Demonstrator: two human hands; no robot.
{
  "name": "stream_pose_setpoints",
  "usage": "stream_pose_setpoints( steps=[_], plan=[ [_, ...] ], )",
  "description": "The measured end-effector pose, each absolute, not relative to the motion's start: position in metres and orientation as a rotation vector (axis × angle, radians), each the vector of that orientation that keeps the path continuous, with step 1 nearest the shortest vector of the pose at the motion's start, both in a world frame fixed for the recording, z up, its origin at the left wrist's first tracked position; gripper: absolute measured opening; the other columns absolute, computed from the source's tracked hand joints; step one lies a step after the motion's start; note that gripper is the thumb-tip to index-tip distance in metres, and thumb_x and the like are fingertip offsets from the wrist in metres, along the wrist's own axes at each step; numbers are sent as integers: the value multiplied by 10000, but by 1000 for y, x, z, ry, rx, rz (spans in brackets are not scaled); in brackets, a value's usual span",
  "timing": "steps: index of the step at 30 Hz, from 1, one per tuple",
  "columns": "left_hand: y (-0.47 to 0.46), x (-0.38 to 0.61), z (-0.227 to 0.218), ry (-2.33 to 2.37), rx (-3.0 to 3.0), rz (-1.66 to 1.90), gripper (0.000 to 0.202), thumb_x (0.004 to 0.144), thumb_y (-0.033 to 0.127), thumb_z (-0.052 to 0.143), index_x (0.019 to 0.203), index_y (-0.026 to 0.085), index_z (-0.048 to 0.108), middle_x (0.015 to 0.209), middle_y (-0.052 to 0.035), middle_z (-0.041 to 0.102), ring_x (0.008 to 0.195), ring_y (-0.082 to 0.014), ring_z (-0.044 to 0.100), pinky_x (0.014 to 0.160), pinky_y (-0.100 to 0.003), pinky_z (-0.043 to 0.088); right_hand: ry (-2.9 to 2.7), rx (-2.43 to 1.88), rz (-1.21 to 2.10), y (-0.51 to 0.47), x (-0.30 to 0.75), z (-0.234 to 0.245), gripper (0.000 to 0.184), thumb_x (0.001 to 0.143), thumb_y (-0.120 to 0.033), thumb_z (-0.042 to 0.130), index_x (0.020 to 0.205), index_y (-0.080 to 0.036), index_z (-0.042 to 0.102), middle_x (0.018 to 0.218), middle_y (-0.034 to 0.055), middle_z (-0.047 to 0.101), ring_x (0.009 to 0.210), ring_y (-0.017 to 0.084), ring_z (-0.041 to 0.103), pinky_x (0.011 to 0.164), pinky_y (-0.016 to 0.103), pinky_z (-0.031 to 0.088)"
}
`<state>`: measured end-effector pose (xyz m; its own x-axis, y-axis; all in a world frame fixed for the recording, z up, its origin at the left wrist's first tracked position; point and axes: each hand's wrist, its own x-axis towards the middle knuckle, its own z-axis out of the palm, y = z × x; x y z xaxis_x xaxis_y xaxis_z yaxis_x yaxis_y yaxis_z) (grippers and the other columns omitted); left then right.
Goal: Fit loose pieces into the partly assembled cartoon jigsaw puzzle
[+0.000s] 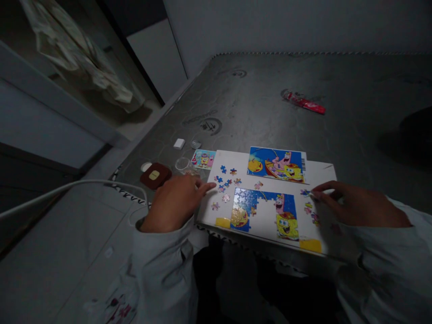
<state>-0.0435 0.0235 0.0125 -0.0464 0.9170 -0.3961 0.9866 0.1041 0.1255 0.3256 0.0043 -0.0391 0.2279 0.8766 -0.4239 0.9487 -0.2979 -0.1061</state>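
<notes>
A white board [320, 175] lies at the near edge of a grey mattress-like surface. On it sits a partly built cartoon jigsaw [265, 211], with a printed reference picture [276, 164] above it. Loose pieces [226, 182] are scattered on the board's left part, and a few more [312, 211] lie at the right. My left hand [177, 200] rests at the board's left edge, index finger stretched toward the loose pieces. My right hand [351, 204] lies on the board's right side, its fingertips pinched on a small piece [306, 192].
Left of the board lie a small cartoon card [203, 159], a clear round lid [184, 164], a brown pad [155, 175] and a white block [179, 143]. A red wrapper [303, 102] lies farther back. A white cable [67, 186] runs in from the left.
</notes>
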Motion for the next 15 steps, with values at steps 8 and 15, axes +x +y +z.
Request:
stream_pose_setpoints(
  steps=[8,15],
  plan=[
    [22,-39,23,2198,1956,-164,603,1033,392,285,836,223,828,923,-152,761,934,-325,711,859,-438,524,1709,2307,-684,7,328,-40,447,905,-608,488,1141,-330,747,1050,83,813,817,342,736,687,464,527],
    [23,-36,23,2251,1899,-122,570,1012,411,322,887,225,845,875,-124,771,893,-294,699,844,-406,526,1623,2332,-650,7,326,-37,475,903,-618,487,1188,-330,733,1121,78,806,859,329,735,697,446,535]
  ],
)
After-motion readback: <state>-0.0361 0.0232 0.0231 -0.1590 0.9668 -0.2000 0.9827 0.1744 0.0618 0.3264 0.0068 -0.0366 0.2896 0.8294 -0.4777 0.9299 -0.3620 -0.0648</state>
